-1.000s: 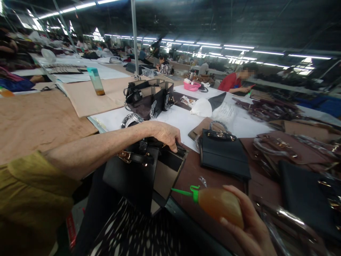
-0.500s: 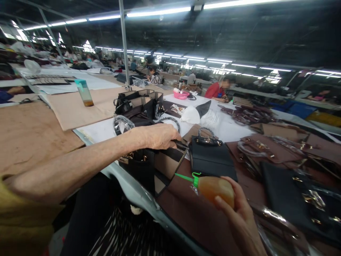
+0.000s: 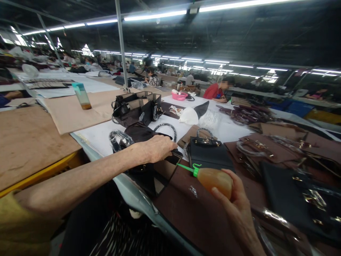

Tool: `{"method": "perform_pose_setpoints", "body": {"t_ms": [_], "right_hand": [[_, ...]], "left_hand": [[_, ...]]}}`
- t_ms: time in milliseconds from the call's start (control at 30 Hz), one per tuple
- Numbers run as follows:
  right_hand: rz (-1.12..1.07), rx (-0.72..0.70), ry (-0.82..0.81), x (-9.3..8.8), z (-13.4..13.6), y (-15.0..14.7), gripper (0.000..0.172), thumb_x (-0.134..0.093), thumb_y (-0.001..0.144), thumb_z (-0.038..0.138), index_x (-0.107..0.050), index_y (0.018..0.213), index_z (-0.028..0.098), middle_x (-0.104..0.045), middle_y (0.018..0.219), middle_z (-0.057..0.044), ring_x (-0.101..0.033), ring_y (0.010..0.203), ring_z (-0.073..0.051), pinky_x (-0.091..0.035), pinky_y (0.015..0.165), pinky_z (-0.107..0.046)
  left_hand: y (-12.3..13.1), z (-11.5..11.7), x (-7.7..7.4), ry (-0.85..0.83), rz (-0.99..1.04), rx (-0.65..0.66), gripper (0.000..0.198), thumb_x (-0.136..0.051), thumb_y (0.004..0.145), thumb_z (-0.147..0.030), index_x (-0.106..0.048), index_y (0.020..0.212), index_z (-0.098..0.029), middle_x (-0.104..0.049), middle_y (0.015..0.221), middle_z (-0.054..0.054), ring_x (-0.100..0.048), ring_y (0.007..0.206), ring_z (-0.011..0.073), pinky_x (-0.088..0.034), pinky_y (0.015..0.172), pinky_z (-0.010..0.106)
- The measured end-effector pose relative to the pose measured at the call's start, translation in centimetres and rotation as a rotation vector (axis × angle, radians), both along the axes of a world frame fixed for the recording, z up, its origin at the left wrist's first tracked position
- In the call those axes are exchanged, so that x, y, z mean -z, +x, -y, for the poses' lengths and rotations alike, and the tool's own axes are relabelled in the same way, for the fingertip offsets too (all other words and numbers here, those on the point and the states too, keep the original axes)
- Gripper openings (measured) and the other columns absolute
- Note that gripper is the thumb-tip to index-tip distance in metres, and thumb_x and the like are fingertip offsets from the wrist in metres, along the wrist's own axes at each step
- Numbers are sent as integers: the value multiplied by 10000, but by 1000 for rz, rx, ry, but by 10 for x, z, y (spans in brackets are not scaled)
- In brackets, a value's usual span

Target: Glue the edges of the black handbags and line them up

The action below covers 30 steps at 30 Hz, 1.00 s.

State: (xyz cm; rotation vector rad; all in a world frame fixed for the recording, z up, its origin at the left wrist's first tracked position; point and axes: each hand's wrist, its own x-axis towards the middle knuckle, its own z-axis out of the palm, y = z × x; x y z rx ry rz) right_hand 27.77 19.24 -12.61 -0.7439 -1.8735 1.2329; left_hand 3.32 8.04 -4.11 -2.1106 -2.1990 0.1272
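The right hand (image 3: 236, 202) is closed around the bottle (image 3: 214, 180), whose long axis runs leftward and slightly up, through the green nozzle (image 3: 185, 167), toward the bag (image 3: 144, 177). The tip is just beside the bag's open right edge; touching, I cannot tell. The left hand (image 3: 161, 148) is nearer, upon the bag's top; whether its fingers pinch, I cannot tell.
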Motion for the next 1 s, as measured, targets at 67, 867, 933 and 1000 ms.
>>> {"method": "perform_pose_setpoints", "body": {"t_ms": [67, 867, 933, 1000], "right_hand": [[20, -10, 29, 2, 0, 0, 521, -675, 705, 419, -472, 1153, 248, -538, 1059, -30, -561, 869, -216, -483, 733, -266], [286, -181, -83, 47, 22, -1, 576, -648, 730, 423, -433, 1225, 219, -553, 1156, -67, -543, 1005, -272, -460, 793, -331], [279, -176, -116, 46, 22, -1, 578, -650, 724, 429, -435, 1219, 222, -572, 1116, -58, -555, 976, -270, -456, 794, -334], [274, -169, -141, 47, 22, -1, 576, -651, 724, 431, -433, 1217, 232, -581, 1078, -43, -565, 939, -260, -444, 806, -339]], "left_hand": [[2, 2, -1, -1, 0, -9, 147, -470, 801, -223, -581, 893, -196, -623, 765, 60, -608, 695, 213, -399, 527, 266], [21, 20, -2, -54, -9, -36, 102, -535, 775, -196, -552, 872, -170, -618, 703, 49, -627, 675, 239, -412, 503, 281], [22, 24, -1, -56, 1, -13, 115, -551, 766, -194, -538, 876, -167, -617, 716, 46, -622, 669, 231, -405, 495, 280], [24, 29, -1, -46, 11, 5, 119, -560, 758, -187, -527, 871, -169, -612, 723, 41, -617, 670, 223, -397, 490, 281]]}}
